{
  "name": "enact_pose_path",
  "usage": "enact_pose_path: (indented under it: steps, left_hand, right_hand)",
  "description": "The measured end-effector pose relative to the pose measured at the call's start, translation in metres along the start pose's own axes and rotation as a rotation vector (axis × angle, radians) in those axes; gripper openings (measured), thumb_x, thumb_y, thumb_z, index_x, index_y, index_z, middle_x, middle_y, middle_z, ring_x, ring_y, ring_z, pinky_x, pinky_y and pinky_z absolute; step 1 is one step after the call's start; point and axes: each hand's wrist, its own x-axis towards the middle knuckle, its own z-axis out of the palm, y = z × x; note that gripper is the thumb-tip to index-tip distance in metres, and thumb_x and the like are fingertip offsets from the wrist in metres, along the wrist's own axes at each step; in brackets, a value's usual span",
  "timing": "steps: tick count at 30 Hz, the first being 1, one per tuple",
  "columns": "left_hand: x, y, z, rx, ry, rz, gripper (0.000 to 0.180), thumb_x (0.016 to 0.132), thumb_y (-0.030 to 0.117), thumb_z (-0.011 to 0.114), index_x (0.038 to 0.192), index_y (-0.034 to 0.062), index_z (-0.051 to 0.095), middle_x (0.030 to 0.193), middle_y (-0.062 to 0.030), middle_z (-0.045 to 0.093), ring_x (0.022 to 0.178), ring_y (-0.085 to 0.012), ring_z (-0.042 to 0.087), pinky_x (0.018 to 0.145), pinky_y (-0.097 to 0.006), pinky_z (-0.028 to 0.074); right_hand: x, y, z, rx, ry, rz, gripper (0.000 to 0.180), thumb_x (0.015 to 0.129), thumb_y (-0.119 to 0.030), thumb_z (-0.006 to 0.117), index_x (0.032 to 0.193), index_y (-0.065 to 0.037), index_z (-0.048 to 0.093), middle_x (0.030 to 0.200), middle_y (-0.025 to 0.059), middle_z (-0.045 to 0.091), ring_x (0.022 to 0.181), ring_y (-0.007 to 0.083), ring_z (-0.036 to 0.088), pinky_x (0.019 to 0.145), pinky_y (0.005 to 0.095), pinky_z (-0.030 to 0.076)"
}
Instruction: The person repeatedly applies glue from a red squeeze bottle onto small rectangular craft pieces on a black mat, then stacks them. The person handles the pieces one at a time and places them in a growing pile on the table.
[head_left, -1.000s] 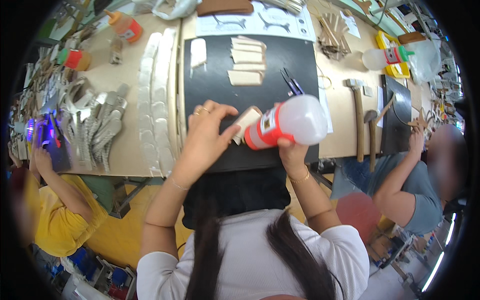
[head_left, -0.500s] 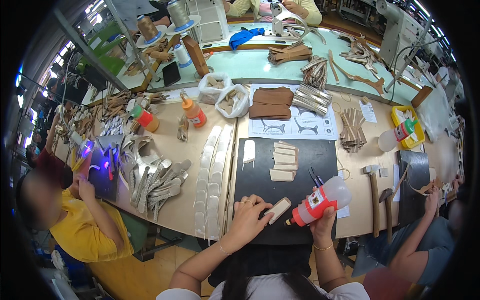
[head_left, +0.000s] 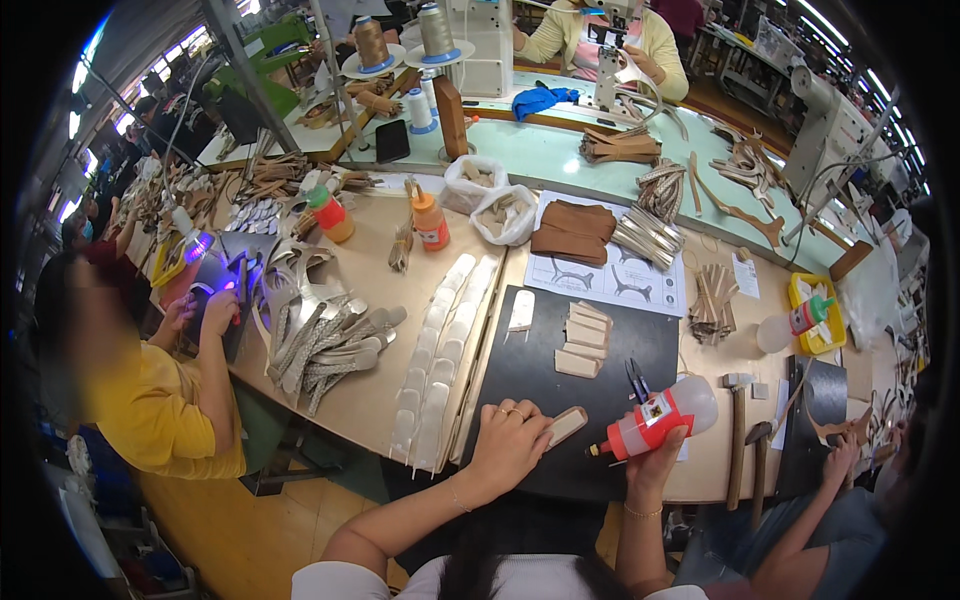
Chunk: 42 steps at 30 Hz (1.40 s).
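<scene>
My left hand (head_left: 508,440) is closed over the black mat (head_left: 520,385), its fingertips pinching the near end of a small beige rounded leather piece (head_left: 568,424). Wrapped round a squeeze bottle (head_left: 655,418) with a red label and clear base is my right hand (head_left: 655,462). The bottle lies tilted, its dark nozzle pointing left and down, close beside the leather piece but apart from it. Just beyond the bottle shows a dark two-pronged tool (head_left: 637,380), its lower part hidden. Farther up the mat lie several beige pieces (head_left: 583,340) and a single white one (head_left: 521,310).
Strips of pale rounded pieces (head_left: 430,370) run along the left of the mat. Braided straps (head_left: 325,350) are heaped farther left. Brown leather strips (head_left: 573,233) lie on a printed sheet. A hammer (head_left: 738,430) lies at the right. Co-workers sit on both sides.
The whole view has shifted, so the table sits further right and lower. My hands keep the same holds on the piece and bottle. The left co-worker's hands have moved.
</scene>
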Motion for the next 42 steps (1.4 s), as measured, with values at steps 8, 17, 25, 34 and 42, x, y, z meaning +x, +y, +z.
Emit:
enact_pose_path:
  steps: [8,17,25,34,42]
  left_hand:
    - [0.009,0.002,-0.006,-0.078,-0.118,-0.078,0.013,0.080,0.016,0.072,0.090,0.0103,0.066,0.090,-0.0054,0.064,0.089,-0.0264,0.057,0.083,-0.041,0.036]
    - [0.022,-0.014,-0.006,-0.518,-0.190,-0.406,0.022,0.084,0.006,0.071,0.104,-0.0019,0.066,0.090,-0.0050,0.068,0.079,-0.0112,0.059,0.070,-0.027,0.050]
    - [0.093,-0.039,-0.011,-0.645,-0.132,-0.276,0.023,0.086,0.010,0.065,0.107,-0.0006,0.070,0.081,-0.0013,0.064,0.073,-0.0069,0.053,0.063,-0.023,0.043]
    - [0.131,-0.056,0.027,-0.378,-0.167,-0.236,0.025,0.087,0.018,0.066,0.106,0.0030,0.072,0.090,-0.0074,0.065,0.076,-0.0155,0.060,0.072,-0.030,0.046]
    - [0.079,-0.025,-0.002,-0.085,0.069,0.005,0.026,0.088,0.015,0.069,0.112,0.0057,0.071,0.114,-0.0125,0.062,0.100,-0.0243,0.059,0.081,-0.032,0.048]
  right_hand:
    - [-0.007,-0.011,0.014,0.027,-0.055,0.002,0.092,0.077,-0.072,0.066,0.132,-0.002,0.045,0.113,0.0120,0.061,0.097,0.0235,0.065,0.083,0.0409,0.057]
    - [-0.001,-0.032,0.016,-0.085,-0.001,-0.055,0.096,0.078,-0.078,0.059,0.136,-0.003,0.041,0.119,0.0145,0.058,0.095,0.0272,0.067,0.078,0.0436,0.061]
    - [0.014,-0.037,0.022,-0.065,0.057,-0.078,0.092,0.080,-0.075,0.061,0.133,-0.002,0.043,0.115,0.0154,0.059,0.096,0.0276,0.067,0.079,0.0434,0.061]
    - [0.018,-0.034,0.018,-0.110,0.085,-0.091,0.093,0.080,-0.076,0.060,0.133,-0.001,0.042,0.116,0.0166,0.059,0.097,0.0276,0.067,0.079,0.0436,0.061]
    - [0.033,-0.025,0.018,-0.213,0.013,-0.178,0.093,0.080,-0.071,0.063,0.138,-0.001,0.040,0.123,0.0168,0.058,0.109,0.0283,0.063,0.092,0.0443,0.056]
